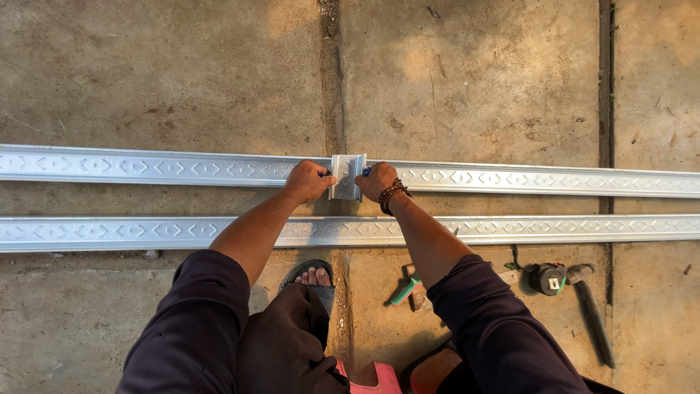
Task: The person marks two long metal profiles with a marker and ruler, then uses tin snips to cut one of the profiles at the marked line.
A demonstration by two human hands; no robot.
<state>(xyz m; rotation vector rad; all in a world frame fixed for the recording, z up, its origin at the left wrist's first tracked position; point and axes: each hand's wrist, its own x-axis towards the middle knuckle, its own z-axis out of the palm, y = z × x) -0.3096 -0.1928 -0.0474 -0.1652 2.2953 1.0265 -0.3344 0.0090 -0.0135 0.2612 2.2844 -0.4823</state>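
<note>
Concrete floor bears two patterned metal rails; hands press a bracket.

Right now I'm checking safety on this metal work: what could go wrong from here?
The left hand and right hand press a short metal piece onto the far rail; thin sheet edges could cut bare fingers. The sandalled foot sits close to the near rail. The hammer and tape measure lie underfoot, a possible trip.

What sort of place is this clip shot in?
Probably an outdoor building or workshop yard: a bare concrete floor, long embossed metal channels laid across it, and a hammer lying nearby.
</note>
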